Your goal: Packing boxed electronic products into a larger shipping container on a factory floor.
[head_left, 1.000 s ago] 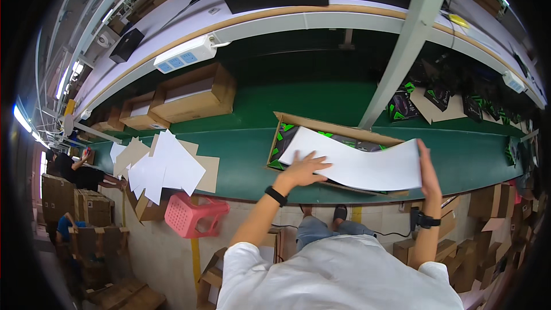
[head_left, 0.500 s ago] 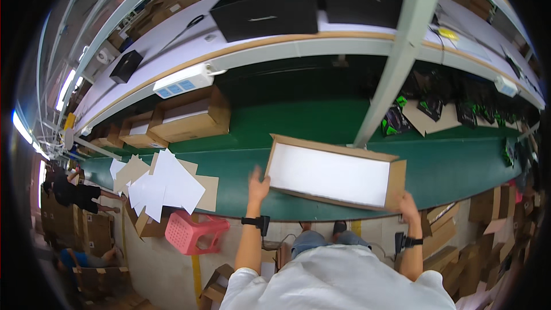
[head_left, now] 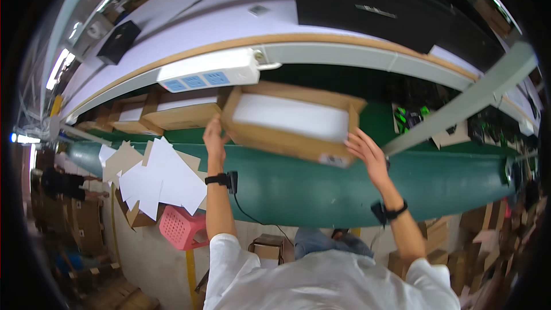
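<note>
Shot from the wearer's head through the left of two fisheye lenses, looking down past a white shirt (head_left: 338, 281) to the left hand (head_left: 214, 140) and right hand (head_left: 369, 154), near above a green bench (head_left: 298, 189), and forward to the white-topped shelf (head_left: 241, 26) beyond.

A long, open-topped brown cardboard box (head_left: 278, 139) is pictured upright and skewed over the rear of a green bench (head_left: 310, 186), its right end angled nearer. Its interior is covered by a flat white sheet (head_left: 293, 117); its near wall is marked by a pale, blurred label (head_left: 333, 160) toward the right.
</note>
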Demonstrator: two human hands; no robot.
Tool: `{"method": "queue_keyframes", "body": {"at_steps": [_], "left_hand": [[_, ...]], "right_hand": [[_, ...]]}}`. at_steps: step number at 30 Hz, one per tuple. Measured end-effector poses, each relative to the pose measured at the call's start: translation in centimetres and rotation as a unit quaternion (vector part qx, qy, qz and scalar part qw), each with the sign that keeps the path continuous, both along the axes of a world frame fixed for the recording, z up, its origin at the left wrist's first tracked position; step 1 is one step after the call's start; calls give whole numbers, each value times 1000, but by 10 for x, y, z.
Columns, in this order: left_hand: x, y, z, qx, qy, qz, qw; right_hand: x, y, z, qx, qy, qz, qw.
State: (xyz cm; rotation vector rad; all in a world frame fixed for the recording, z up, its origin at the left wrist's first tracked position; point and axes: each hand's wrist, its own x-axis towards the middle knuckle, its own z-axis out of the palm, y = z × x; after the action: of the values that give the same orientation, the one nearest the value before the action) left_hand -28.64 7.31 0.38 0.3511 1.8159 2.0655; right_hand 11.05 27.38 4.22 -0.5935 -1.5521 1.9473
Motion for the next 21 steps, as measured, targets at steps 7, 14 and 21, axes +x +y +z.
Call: {"method": "queue_keyframes", "body": {"at_steps": [7,14,21], "left_hand": [[88,-16,-101,-99,144,-85,981],[227,103,-145,112,-435,-294,843],[264,217,-149,-179,-127,-244,945]], "right_hand": [[27,-75,-45,83,-153,132,976],[231,-131,-109,-7,-228,-75,971],[501,-238,-179,-94,-221,-547,802]]}}
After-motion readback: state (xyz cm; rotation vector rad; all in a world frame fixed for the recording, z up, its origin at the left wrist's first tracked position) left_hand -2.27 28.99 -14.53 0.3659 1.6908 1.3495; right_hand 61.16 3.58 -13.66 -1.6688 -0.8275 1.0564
